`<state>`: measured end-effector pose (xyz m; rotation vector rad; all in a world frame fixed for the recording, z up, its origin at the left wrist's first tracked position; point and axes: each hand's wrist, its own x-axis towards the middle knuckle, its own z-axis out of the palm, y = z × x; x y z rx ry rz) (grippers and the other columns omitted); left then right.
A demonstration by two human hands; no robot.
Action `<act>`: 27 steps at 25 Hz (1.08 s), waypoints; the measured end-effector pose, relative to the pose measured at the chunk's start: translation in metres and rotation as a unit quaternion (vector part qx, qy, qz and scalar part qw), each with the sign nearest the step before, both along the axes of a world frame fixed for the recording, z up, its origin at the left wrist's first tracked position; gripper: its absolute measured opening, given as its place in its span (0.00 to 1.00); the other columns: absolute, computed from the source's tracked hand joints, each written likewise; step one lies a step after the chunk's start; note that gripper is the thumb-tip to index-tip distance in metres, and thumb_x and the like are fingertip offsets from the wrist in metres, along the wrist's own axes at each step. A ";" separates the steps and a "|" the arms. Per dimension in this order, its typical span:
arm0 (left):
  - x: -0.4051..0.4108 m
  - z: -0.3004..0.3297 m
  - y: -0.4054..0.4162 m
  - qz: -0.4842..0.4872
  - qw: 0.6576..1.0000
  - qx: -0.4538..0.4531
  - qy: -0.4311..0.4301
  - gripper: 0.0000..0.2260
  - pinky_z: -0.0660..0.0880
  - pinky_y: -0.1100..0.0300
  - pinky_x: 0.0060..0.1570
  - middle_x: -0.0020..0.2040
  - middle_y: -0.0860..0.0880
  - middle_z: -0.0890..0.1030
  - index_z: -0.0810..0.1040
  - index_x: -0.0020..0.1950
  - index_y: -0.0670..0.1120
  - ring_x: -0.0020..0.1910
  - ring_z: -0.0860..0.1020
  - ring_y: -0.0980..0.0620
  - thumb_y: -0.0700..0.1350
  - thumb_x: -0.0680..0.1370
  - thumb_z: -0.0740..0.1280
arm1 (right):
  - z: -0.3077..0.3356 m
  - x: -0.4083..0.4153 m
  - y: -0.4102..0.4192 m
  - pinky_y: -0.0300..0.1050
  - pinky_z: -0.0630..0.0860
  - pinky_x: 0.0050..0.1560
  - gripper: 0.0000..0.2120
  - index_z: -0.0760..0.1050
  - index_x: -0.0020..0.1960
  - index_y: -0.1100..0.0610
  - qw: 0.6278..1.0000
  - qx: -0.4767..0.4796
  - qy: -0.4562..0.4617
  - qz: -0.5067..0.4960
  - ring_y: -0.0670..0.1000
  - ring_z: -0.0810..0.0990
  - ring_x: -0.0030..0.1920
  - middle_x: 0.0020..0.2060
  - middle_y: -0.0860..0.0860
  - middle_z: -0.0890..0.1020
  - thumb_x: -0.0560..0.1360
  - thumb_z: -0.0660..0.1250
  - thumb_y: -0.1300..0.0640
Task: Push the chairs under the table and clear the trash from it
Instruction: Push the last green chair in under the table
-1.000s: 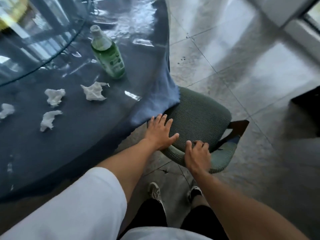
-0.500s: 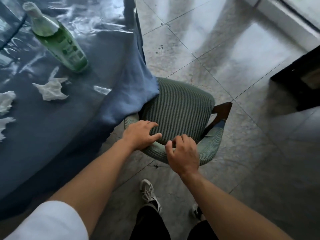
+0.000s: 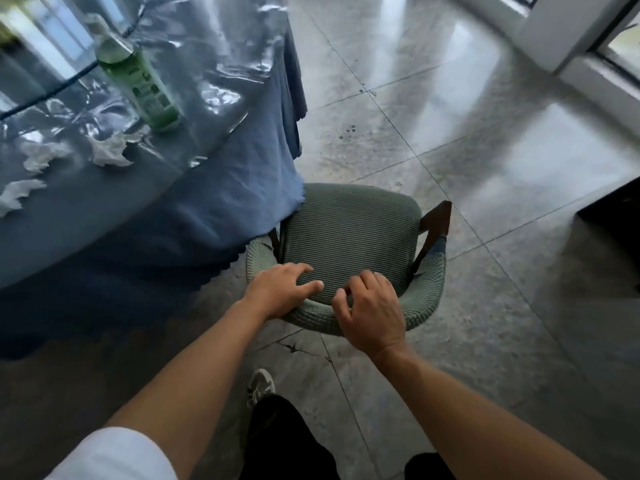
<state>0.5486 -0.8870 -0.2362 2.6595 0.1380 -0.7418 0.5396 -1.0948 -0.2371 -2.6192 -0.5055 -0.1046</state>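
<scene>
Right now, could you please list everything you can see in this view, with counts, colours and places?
Table: one, blue cloth under clear plastic, upper left.
Bottle: one, green, upright on the table.
Crumpled tissues: at least three, white, on the table near the bottle.
Chair: one, green ribbed cover, beside the table's edge.
Floor: grey glossy tiles.
Shoe: one, pale, bottom centre.
Left hand: on the chair's back rim.
Right hand: on the same rim.

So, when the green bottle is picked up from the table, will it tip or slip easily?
The bottle is tall and narrow, so a sideways knock would probably tip it. It looks like plastic, likely light. The shiny cover under it may let it slide.
</scene>
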 end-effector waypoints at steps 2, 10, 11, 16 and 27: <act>-0.010 -0.001 -0.039 0.049 0.999 0.001 0.014 0.40 0.70 0.44 0.67 0.73 0.51 0.74 0.70 0.75 0.57 0.71 0.72 0.49 0.77 0.70 0.50 | -0.002 0.009 -0.040 0.52 0.73 0.46 0.16 0.73 0.41 0.57 0.999 0.022 -0.004 0.030 0.55 0.73 0.41 0.39 0.54 0.75 0.80 0.57 0.48; -0.052 -0.011 -0.189 0.221 0.975 0.003 0.027 0.44 0.72 0.45 0.63 0.69 0.49 0.77 0.75 0.70 0.58 0.66 0.76 0.46 0.81 0.66 0.45 | -0.001 0.050 -0.170 0.54 0.72 0.47 0.16 0.73 0.39 0.59 0.984 0.095 -0.023 0.148 0.57 0.73 0.40 0.37 0.55 0.74 0.80 0.57 0.51; -0.058 -0.011 -0.205 0.240 0.970 0.008 0.030 0.44 0.73 0.45 0.62 0.69 0.49 0.78 0.75 0.70 0.58 0.65 0.76 0.46 0.81 0.66 0.45 | 0.000 0.054 -0.180 0.55 0.72 0.48 0.15 0.73 0.39 0.59 0.983 0.094 -0.027 0.158 0.57 0.72 0.40 0.37 0.55 0.74 0.79 0.57 0.51; -0.069 -0.009 -0.258 0.302 0.952 0.020 0.054 0.35 0.72 0.45 0.63 0.70 0.48 0.75 0.71 0.73 0.55 0.67 0.74 0.45 0.75 0.75 0.52 | 0.001 0.078 -0.210 0.56 0.75 0.56 0.14 0.73 0.38 0.58 0.963 0.100 -0.019 0.250 0.53 0.71 0.41 0.36 0.52 0.73 0.78 0.59 0.51; -0.018 -0.009 -0.266 0.477 0.871 -0.014 -0.117 0.26 0.73 0.49 0.60 0.71 0.52 0.76 0.73 0.72 0.54 0.65 0.76 0.47 0.66 0.80 0.55 | 0.001 0.162 -0.182 0.52 0.76 0.54 0.16 0.73 0.38 0.58 0.943 0.055 -0.013 0.328 0.50 0.72 0.40 0.36 0.50 0.73 0.78 0.58 0.49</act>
